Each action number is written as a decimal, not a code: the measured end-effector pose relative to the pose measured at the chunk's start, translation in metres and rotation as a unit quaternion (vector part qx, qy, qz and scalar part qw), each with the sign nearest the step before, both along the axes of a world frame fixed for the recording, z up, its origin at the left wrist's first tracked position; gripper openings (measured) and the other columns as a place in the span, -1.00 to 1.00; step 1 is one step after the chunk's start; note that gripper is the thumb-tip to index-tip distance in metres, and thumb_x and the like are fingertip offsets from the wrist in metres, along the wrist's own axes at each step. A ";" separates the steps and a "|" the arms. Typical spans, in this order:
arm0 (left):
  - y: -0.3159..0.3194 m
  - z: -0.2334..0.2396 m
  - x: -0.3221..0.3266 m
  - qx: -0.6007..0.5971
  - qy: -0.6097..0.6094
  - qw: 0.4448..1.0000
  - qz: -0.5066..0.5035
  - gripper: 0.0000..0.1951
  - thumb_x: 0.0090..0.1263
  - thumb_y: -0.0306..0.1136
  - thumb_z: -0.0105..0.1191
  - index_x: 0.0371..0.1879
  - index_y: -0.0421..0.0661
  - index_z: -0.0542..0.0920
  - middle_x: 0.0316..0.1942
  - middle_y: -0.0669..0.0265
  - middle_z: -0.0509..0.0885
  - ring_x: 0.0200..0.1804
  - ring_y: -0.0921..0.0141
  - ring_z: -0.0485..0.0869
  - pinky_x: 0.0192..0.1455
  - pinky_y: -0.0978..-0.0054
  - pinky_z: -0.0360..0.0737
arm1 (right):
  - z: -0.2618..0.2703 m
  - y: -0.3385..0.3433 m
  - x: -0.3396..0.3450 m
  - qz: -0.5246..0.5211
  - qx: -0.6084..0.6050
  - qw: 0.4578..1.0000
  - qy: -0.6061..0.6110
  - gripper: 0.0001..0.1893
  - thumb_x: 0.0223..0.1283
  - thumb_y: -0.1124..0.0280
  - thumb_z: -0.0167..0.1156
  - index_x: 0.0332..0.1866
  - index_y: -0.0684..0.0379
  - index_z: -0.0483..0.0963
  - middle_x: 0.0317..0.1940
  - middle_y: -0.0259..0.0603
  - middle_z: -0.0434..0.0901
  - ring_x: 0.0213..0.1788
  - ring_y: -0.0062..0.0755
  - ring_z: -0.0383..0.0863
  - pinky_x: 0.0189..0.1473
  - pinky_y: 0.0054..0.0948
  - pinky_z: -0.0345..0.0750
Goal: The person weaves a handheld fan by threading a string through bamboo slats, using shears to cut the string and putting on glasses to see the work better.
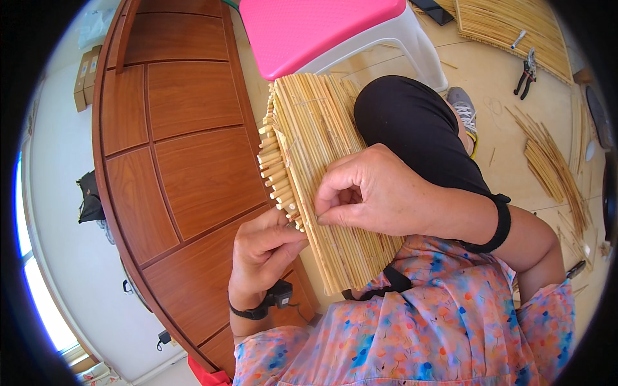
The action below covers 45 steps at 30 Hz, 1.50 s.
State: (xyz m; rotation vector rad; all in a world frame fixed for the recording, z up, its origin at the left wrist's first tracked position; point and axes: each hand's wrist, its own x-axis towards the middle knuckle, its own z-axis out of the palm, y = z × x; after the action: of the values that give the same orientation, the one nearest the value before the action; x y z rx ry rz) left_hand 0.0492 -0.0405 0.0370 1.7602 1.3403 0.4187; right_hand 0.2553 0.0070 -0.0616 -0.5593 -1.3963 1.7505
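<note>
A thick piece made of reed stalks rests against my lap and raised knee. Its long stalks lie side by side, crossed by fine thread, and a row of shorter stalks with cut round ends juts out along its left edge. My left hand grips that edge near the lower cut ends, its fingertips partly hidden behind the stalks. Over the top face, my right hand has thumb and forefinger pinched together close to the left edge. Whether something thin is between those fingertips cannot be made out.
A pink-topped plastic stool stands beyond the knee. Wooden panelled furniture runs along the left. On the floor at right are pruning shears, a marker, a large reed mat, loose stalks and a phone.
</note>
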 end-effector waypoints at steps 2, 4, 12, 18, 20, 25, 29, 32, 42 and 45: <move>0.000 -0.002 0.000 0.009 0.003 1.000 0.000 -0.88 0.14 -0.69 0.22 -0.35 -0.26 0.69 -0.43 0.27 0.61 -0.43 0.45 0.57 -0.39 0.57 0.43 | 0.000 0.000 0.000 -0.001 -0.001 1.000 -0.002 -0.92 0.00 0.57 0.40 -0.41 0.27 0.62 -0.55 -0.28 0.61 -0.53 -0.64 0.55 -0.45 -0.57 0.48; 0.001 -0.004 0.001 0.019 0.005 1.000 0.000 -0.90 0.14 -0.69 0.23 -0.38 -0.26 0.68 -0.45 0.27 0.61 -0.43 0.45 0.57 -0.39 0.56 0.43 | 0.001 0.000 0.000 -0.002 -0.002 1.000 -0.004 -0.92 0.00 0.57 0.40 -0.40 0.28 0.63 -0.55 -0.28 0.61 -0.53 -0.64 0.55 -0.45 -0.58 0.48; 0.000 -0.014 0.001 0.053 -0.026 0.998 0.010 -0.92 0.12 -0.66 0.27 -0.43 -0.27 0.66 -0.38 0.22 0.67 -0.38 0.42 0.62 -0.33 0.54 0.49 | -0.001 -0.001 0.000 -0.011 0.000 1.000 -0.006 -0.91 -0.01 0.55 0.42 -0.39 0.27 0.64 -0.56 -0.29 0.61 -0.53 -0.65 0.54 -0.45 -0.58 0.49; -0.002 -0.026 -0.010 0.046 -0.077 0.996 0.017 -0.91 0.12 -0.64 0.29 -0.39 -0.28 0.68 -0.28 0.17 0.71 -0.27 0.38 0.66 -0.22 0.53 0.53 | 0.001 -0.001 0.002 -0.009 -0.004 1.000 -0.008 -0.91 -0.01 0.54 0.42 -0.38 0.27 0.64 -0.56 -0.28 0.62 -0.53 -0.64 0.55 -0.44 -0.58 0.50; -0.002 -0.025 -0.011 0.032 -0.087 0.996 0.019 -0.89 0.13 -0.64 0.29 -0.36 -0.28 0.69 -0.26 0.16 0.71 -0.25 0.38 0.67 -0.20 0.53 0.54 | 0.000 -0.001 0.001 -0.009 -0.005 1.000 -0.007 -0.91 -0.01 0.54 0.42 -0.38 0.27 0.65 -0.56 -0.29 0.62 -0.53 -0.65 0.55 -0.44 -0.58 0.50; -0.001 -0.021 -0.011 0.009 -0.090 0.996 0.008 -0.84 0.14 -0.67 0.26 -0.29 -0.29 0.71 -0.20 0.14 0.70 -0.22 0.37 0.67 -0.16 0.52 0.54 | -0.001 0.000 0.003 -0.007 -0.005 1.000 -0.001 -0.91 0.00 0.54 0.41 -0.38 0.27 0.65 -0.55 -0.30 0.63 -0.52 -0.67 0.55 -0.44 -0.60 0.49; -0.006 -0.025 -0.011 -0.004 -0.106 0.994 0.014 -0.83 0.17 -0.69 0.23 -0.25 -0.31 0.70 -0.17 0.12 0.70 -0.17 0.35 0.68 -0.11 0.51 0.55 | 0.001 0.001 0.006 0.000 -0.018 1.000 -0.004 -0.91 0.01 0.55 0.41 -0.37 0.27 0.65 -0.55 -0.30 0.62 -0.51 -0.68 0.54 -0.43 -0.60 0.49; -0.008 -0.030 -0.012 -0.001 -0.136 0.990 0.028 -0.83 0.18 -0.69 0.23 -0.25 -0.31 0.70 -0.16 0.11 0.69 -0.14 0.35 0.67 -0.09 0.50 0.55 | 0.001 0.002 0.006 0.001 -0.017 1.000 -0.002 -0.91 0.01 0.56 0.41 -0.37 0.28 0.65 -0.55 -0.30 0.62 -0.51 -0.68 0.55 -0.43 -0.60 0.49; -0.008 -0.031 -0.016 0.046 -0.086 0.995 0.022 -0.85 0.14 -0.65 0.28 -0.30 -0.25 0.70 -0.37 0.25 0.64 -0.33 0.43 0.60 -0.31 0.55 0.47 | 0.003 0.001 0.002 0.009 -0.031 0.999 -0.025 -0.91 0.01 0.57 0.41 -0.37 0.27 0.65 -0.52 -0.30 0.63 -0.48 -0.68 0.56 -0.41 -0.62 0.49; -0.005 -0.031 -0.015 0.065 -0.070 0.995 0.013 -0.89 0.13 -0.63 0.30 -0.37 -0.23 0.68 -0.45 0.29 0.59 -0.41 0.46 0.55 -0.39 0.56 0.41 | 0.003 0.001 0.002 0.008 -0.035 0.999 -0.015 -0.91 0.01 0.58 0.41 -0.36 0.27 0.65 -0.51 -0.31 0.63 -0.46 -0.68 0.56 -0.39 -0.62 0.50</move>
State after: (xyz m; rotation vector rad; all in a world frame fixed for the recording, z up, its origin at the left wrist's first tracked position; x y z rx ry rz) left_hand 0.0346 -0.0457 0.0059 1.7848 1.2621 0.6442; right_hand 0.2576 0.0078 -0.0591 -0.6164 -1.3689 1.8160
